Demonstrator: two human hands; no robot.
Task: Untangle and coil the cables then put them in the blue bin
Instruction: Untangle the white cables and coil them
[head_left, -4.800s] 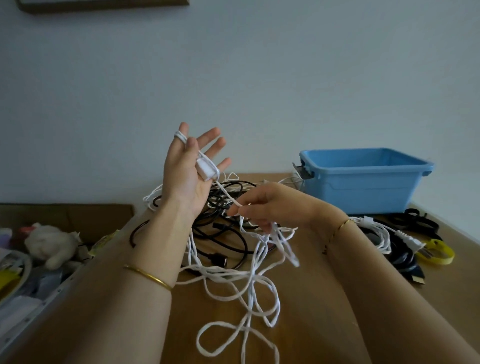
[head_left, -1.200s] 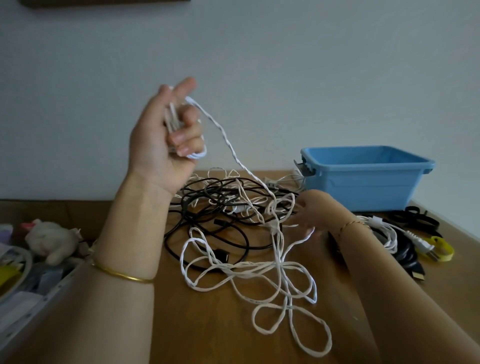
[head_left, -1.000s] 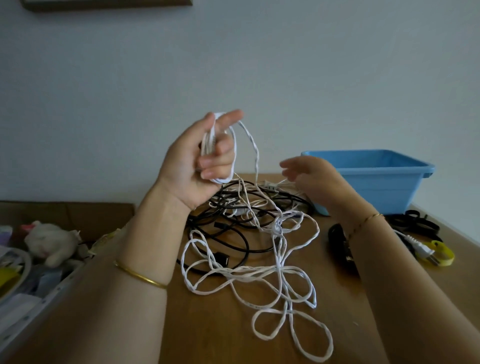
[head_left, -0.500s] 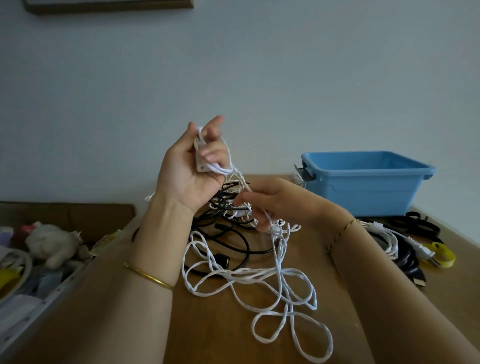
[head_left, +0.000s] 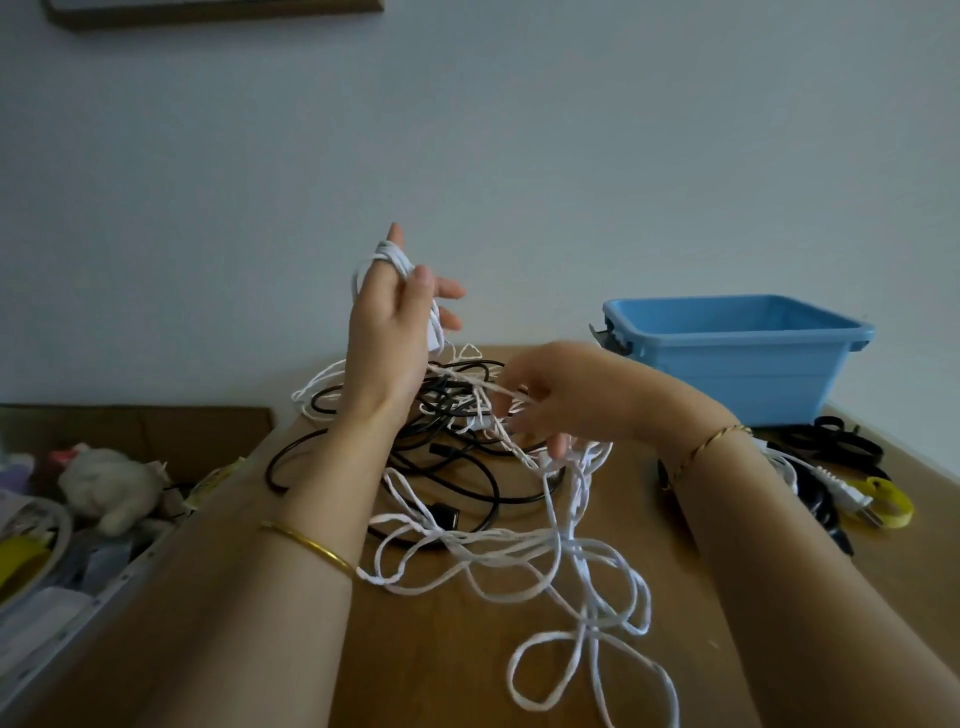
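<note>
A long white cable (head_left: 524, 545) lies in loose loops on the wooden table (head_left: 457, 665), tangled at its far end with black cables (head_left: 467, 467). My left hand (head_left: 389, 338) is raised above the pile, with a few turns of the white cable wound over its index finger and thumb and a white plug against its palm. My right hand (head_left: 550, 400) is lower and to the right, pinching a strand of the same cable that runs to my left hand. The blue bin (head_left: 737, 364) stands at the back right; what its inside holds is hidden.
Right of my right wrist lie coiled black and white cables (head_left: 810, 483) and a yellow strap (head_left: 883, 501). Left of the table, an open box (head_left: 62, 519) holds a plush toy (head_left: 109, 486) and clutter. A wall rises just behind the table.
My left hand has gone from raised high and stretching the cable to lower, with more turns around its fingers. My right hand swung up near the bin, then came back down to the strand.
</note>
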